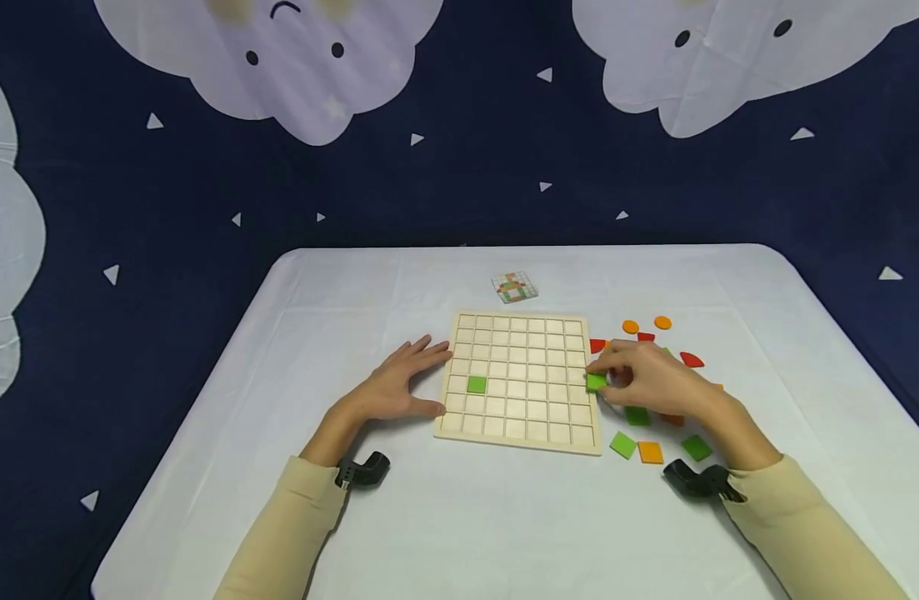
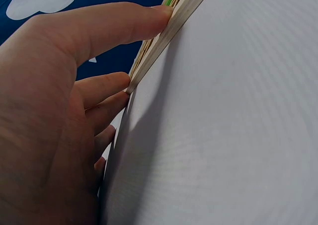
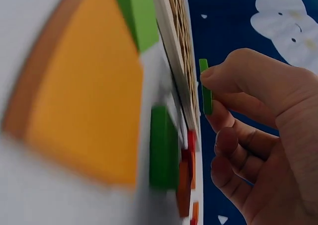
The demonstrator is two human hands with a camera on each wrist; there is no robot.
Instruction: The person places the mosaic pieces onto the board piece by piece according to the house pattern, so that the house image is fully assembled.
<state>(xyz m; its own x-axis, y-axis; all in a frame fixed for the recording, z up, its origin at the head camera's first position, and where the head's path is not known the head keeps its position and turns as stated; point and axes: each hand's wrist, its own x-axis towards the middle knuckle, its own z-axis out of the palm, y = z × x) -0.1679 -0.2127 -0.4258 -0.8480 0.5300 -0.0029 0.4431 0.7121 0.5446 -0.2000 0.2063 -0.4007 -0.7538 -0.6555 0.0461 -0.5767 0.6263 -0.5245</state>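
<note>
While the board (image 1: 517, 387) is touched along its 9 o'clock edge by the left hand (image 1: 399, 385), whose fingers are spread wide and grasp nothing, a green tile (image 1: 596, 382) is pinched between thumb and fingers of the right hand (image 1: 656, 377), raised at the 3 o'clock rim. By its look, the tile may be judged light, stiff, rather smooth and not fragile; it is best held by opposite edges. One board, one picture card (image 1: 515, 287) at 12 o'clock and one inset green square (image 1: 476, 384) toward 9 o'clock are counted. From 2 to 4 o'clock, two orange discs (image 1: 631, 327), one orange square (image 1: 650, 452), three loose green squares (image 1: 622, 444) and three red pieces (image 1: 691, 359) are clearly seen; others are partly covered, so they cannot be counted.
</note>
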